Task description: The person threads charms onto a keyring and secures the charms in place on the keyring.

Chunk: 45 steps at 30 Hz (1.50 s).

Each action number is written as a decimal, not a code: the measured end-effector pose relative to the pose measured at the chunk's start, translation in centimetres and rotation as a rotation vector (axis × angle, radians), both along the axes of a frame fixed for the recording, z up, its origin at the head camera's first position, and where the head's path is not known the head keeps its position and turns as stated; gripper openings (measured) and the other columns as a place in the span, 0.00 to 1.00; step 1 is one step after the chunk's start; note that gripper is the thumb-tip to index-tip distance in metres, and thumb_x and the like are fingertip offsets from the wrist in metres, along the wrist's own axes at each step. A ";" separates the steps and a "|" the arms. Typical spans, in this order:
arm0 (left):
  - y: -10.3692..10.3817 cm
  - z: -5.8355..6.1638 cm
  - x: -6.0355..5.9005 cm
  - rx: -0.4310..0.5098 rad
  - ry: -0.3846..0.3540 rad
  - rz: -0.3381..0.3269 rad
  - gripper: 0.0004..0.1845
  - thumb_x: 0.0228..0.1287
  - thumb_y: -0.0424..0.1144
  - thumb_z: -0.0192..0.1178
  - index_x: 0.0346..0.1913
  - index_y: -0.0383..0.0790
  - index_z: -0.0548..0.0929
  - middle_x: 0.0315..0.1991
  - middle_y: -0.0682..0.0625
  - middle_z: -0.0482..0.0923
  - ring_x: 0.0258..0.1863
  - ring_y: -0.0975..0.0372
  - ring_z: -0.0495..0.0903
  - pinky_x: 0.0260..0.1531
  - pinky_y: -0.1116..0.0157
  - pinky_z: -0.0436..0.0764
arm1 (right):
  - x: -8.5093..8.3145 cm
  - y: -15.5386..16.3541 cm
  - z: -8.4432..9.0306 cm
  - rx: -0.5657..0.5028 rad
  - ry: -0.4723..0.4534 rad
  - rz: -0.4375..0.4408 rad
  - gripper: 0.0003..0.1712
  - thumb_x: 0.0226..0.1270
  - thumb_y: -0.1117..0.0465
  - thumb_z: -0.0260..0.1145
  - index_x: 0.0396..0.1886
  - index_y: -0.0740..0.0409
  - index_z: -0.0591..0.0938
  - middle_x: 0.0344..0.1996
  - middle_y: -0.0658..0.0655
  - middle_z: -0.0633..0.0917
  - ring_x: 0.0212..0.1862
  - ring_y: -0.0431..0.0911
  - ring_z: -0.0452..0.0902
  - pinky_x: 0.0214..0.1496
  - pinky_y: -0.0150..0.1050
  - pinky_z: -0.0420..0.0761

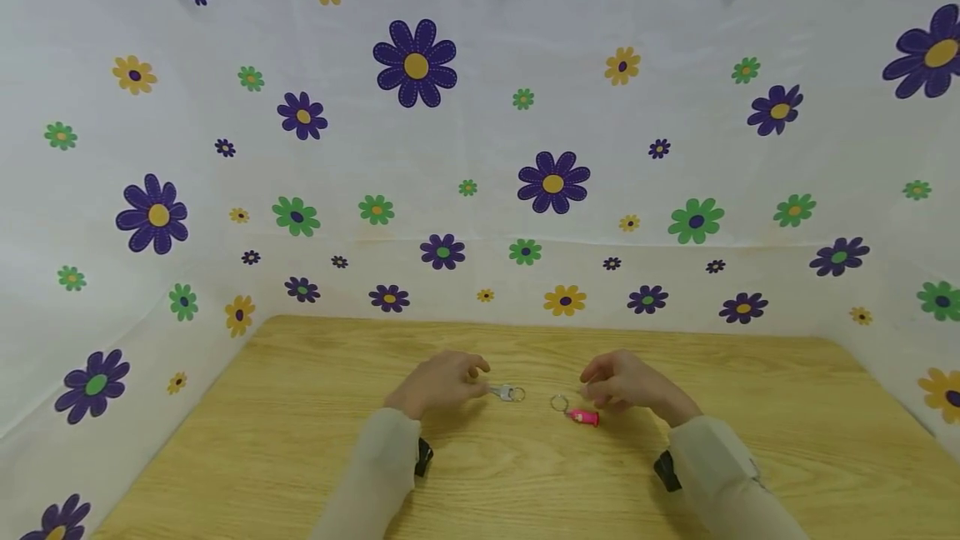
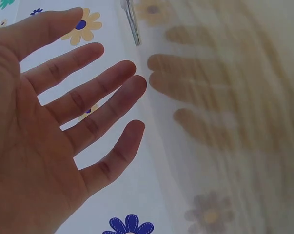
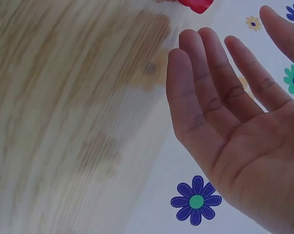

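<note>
On the wooden table lies a silver metal keychain with a ring point(image 1: 507, 392), just right of my left hand point(image 1: 444, 382). In the left wrist view the left hand point(image 2: 83, 102) has its fingers spread and holds nothing; part of the silver piece point(image 2: 132, 24) shows beyond the fingertips. A bright pink keychain point(image 1: 584, 417) with a metal ring point(image 1: 559, 403) lies just left of my right hand point(image 1: 628, 382). The right hand point(image 3: 234, 107) is relaxed with an unfilled palm, and a bit of the pink keychain point(image 3: 198, 4) appears at the top edge of the right wrist view.
A pale wooden table point(image 1: 510, 482) spreads under both hands. White sheeting point(image 1: 480, 132) printed with purple, yellow and green flowers rises along the back and both sides. Each wrist carries a small black device, such as the one point(image 1: 424, 457) at the left cuff.
</note>
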State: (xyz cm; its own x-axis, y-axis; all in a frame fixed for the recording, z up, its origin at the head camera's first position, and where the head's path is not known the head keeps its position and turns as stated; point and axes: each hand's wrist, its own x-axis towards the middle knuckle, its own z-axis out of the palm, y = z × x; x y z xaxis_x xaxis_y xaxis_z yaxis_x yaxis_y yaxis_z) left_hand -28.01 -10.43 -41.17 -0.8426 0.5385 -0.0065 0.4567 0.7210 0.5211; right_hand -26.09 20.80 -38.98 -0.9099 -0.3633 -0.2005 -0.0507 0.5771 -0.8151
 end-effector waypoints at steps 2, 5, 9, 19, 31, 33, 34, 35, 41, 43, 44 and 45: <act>0.3 0.0 -0.1 0.000 -0.004 -0.001 0.19 0.70 0.41 0.62 0.59 0.36 0.83 0.50 0.40 0.84 0.50 0.50 0.83 0.52 0.50 0.81 | 0.0 -0.2 0.0 -0.002 0.001 0.019 0.17 0.67 0.67 0.67 0.50 0.76 0.79 0.34 0.56 0.84 0.33 0.48 0.79 0.38 0.45 0.86; 0.6 0.0 -0.3 -0.006 -0.010 -0.004 0.19 0.70 0.41 0.63 0.59 0.36 0.83 0.50 0.41 0.84 0.50 0.51 0.83 0.52 0.50 0.81 | 0.0 -0.4 0.0 -0.004 -0.010 0.020 0.16 0.66 0.68 0.68 0.49 0.76 0.79 0.31 0.56 0.83 0.32 0.47 0.78 0.37 0.43 0.85; 1.2 -0.1 -0.5 -0.017 -0.013 -0.010 0.19 0.70 0.42 0.64 0.59 0.37 0.83 0.50 0.42 0.84 0.50 0.51 0.82 0.52 0.51 0.81 | 0.0 -0.4 -0.4 0.004 -0.006 0.017 0.14 0.64 0.70 0.67 0.47 0.74 0.81 0.28 0.55 0.82 0.30 0.45 0.76 0.35 0.40 0.84; 1.9 -0.6 -1.0 0.025 -0.056 -0.049 0.18 0.69 0.39 0.66 0.58 0.35 0.83 0.49 0.41 0.84 0.50 0.51 0.82 0.53 0.51 0.80 | -0.4 -0.9 -1.5 0.044 0.062 0.095 0.10 0.58 0.70 0.72 0.38 0.71 0.84 0.27 0.52 0.81 0.28 0.42 0.71 0.30 0.35 0.72; 2.5 -1.0 -1.5 0.073 -0.147 -0.032 0.17 0.59 0.32 0.71 0.52 0.34 0.85 0.47 0.43 0.82 0.48 0.52 0.79 0.54 0.50 0.78 | -0.1 -1.9 -1.3 0.083 0.064 0.118 0.09 0.55 0.69 0.76 0.31 0.68 0.84 0.25 0.52 0.81 0.27 0.43 0.69 0.31 0.36 0.70; 2.7 -0.9 -1.4 0.066 -0.162 -0.012 0.15 0.59 0.31 0.72 0.49 0.35 0.85 0.45 0.45 0.81 0.44 0.54 0.77 0.51 0.51 0.78 | 0.0 -2.0 -1.4 0.078 0.073 0.121 0.09 0.53 0.70 0.77 0.30 0.68 0.83 0.25 0.52 0.81 0.26 0.42 0.69 0.30 0.36 0.70; 2.9 -0.8 -1.4 0.062 -0.172 0.003 0.14 0.58 0.31 0.72 0.48 0.36 0.85 0.45 0.45 0.80 0.43 0.54 0.77 0.51 0.51 0.78 | 0.0 -2.0 -1.5 0.076 0.076 0.119 0.09 0.53 0.70 0.77 0.29 0.68 0.83 0.24 0.51 0.81 0.26 0.42 0.69 0.30 0.36 0.70; 3.0 -0.8 -1.3 0.059 -0.181 0.017 0.13 0.58 0.31 0.73 0.46 0.37 0.85 0.43 0.45 0.80 0.42 0.55 0.76 0.50 0.51 0.78 | 0.0 -2.1 -1.5 0.075 0.080 0.116 0.09 0.52 0.70 0.77 0.28 0.67 0.83 0.24 0.51 0.80 0.26 0.42 0.69 0.30 0.35 0.69; 3.6 -0.3 -1.2 0.037 -0.207 0.070 0.11 0.59 0.31 0.73 0.43 0.40 0.83 0.39 0.48 0.78 0.36 0.57 0.73 0.43 0.54 0.77 | 0.1 -2.2 -1.9 0.074 0.114 0.110 0.10 0.49 0.71 0.78 0.24 0.65 0.82 0.22 0.50 0.78 0.25 0.41 0.67 0.28 0.35 0.68; 3.8 -0.2 -1.2 0.035 -0.207 0.079 0.10 0.59 0.31 0.73 0.42 0.40 0.83 0.39 0.48 0.78 0.35 0.57 0.73 0.42 0.54 0.77 | 0.0 -2.2 -1.9 0.076 0.114 0.104 0.11 0.48 0.71 0.78 0.23 0.64 0.81 0.21 0.50 0.78 0.24 0.41 0.67 0.28 0.34 0.67; 3.9 -0.2 -1.2 0.035 -0.208 0.085 0.10 0.59 0.31 0.73 0.41 0.40 0.83 0.39 0.48 0.77 0.36 0.57 0.73 0.42 0.54 0.77 | 0.0 -2.2 -1.9 0.079 0.115 0.100 0.11 0.48 0.71 0.78 0.23 0.63 0.81 0.21 0.50 0.78 0.24 0.41 0.67 0.28 0.34 0.67; 4.0 -0.2 -1.2 0.037 -0.208 0.089 0.10 0.59 0.31 0.73 0.41 0.40 0.83 0.40 0.48 0.78 0.36 0.57 0.73 0.43 0.54 0.77 | 0.0 -2.2 -1.9 0.082 0.113 0.095 0.11 0.48 0.72 0.78 0.23 0.63 0.81 0.21 0.50 0.78 0.25 0.41 0.67 0.28 0.34 0.67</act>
